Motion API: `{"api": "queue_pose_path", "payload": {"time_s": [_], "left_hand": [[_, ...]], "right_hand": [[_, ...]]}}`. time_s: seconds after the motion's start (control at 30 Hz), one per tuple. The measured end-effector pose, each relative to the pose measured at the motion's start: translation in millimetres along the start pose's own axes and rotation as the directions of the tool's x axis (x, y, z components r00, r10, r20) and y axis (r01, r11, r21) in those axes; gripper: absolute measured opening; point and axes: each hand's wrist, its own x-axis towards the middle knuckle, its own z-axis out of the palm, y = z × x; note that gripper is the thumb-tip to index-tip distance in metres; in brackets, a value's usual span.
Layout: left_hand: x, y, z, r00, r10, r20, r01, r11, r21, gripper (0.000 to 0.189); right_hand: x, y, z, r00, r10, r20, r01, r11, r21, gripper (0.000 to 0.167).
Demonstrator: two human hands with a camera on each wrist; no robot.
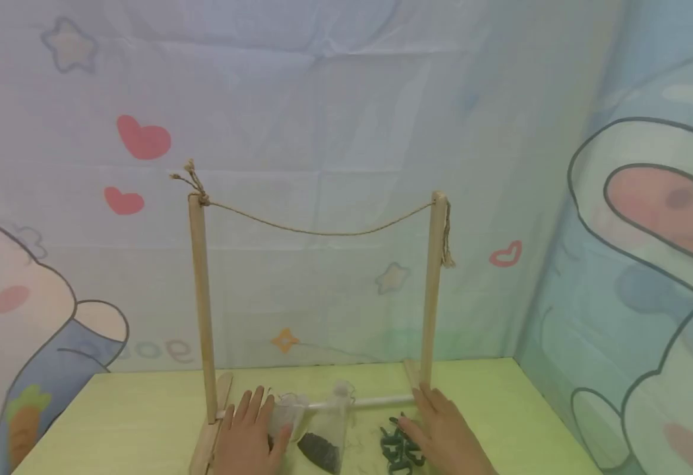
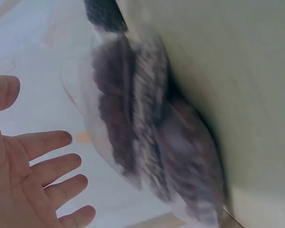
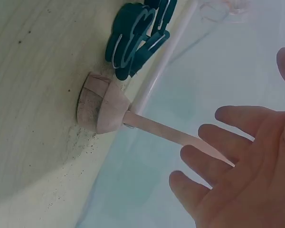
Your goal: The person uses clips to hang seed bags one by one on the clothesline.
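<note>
My left hand [image 1: 248, 432] is held with its fingers spread near the left foot of a wooden frame, above the sheer drawstring bags. Dark contents fill the lower part of one sheer bag [image 1: 322, 448]; more filled bags [image 2: 147, 114] lie side by side in the left wrist view, somewhat blurred. On the right, my right hand [image 1: 450, 432] extends its fingers beside the dark green clips [image 1: 399, 448], partly covering the pile. Neither palm holds anything. Between the two wooden posts [image 1: 202, 303] a thin twine [image 1: 322, 233] sags, knotted at the top left.
A white rod [image 1: 382, 401] joins the posts low down. The right post's wooden foot [image 3: 97, 102] rests on the pale yellow table [image 1: 138, 409]. Behind hangs a cartoon-printed cloth [image 1: 322, 119], which also covers the right side. Loose twine ends [image 1: 448, 244] dangle from the right post.
</note>
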Motion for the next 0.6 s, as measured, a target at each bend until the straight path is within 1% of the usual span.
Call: {"api": "queue_pose_path", "payload": {"time_s": [0.13, 0.27, 0.33, 0.4, 0.5, 0.6], "left_hand": [[0.6, 12.0, 0.4, 0.998, 0.042, -0.042, -0.042, 0.999, -0.001, 0.055], [2.5, 24.8, 1.1, 0.996, 0.07, -0.052, -0.071, 0.997, -0.016, 0.054], [3.5, 31.6, -0.3, 0.996, 0.08, -0.042, -0.082, 0.996, -0.036, 0.055], [5.6, 39.1, -2.6, 0.995, 0.093, -0.019, -0.094, 0.994, -0.059, 0.057], [10.1, 49.4, -2.0, 0.993, 0.12, 0.009, -0.119, 0.99, -0.078, 0.058], [14.0, 59.5, 3.2, 0.987, 0.159, 0.019, -0.157, 0.986, -0.063, 0.057]], "right_hand": [[-0.7, -1, -1, 1.0, 0.0, -0.023, 0.0, 1.0, 0.025, 0.073], [1.9, -4, -4, 0.999, 0.029, -0.019, -0.028, 0.999, 0.032, 0.07], [3.3, -7, -5, 0.999, 0.038, -0.025, -0.037, 0.999, 0.026, 0.067], [4.8, -10, -7, 0.999, 0.041, -0.031, -0.04, 0.999, 0.029, 0.063], [6.3, -12, -9, 0.998, 0.034, -0.047, -0.032, 0.999, 0.044, 0.058], [7.3, -11, -8, 0.997, 0.027, -0.075, -0.023, 0.998, 0.059, 0.055]]}}
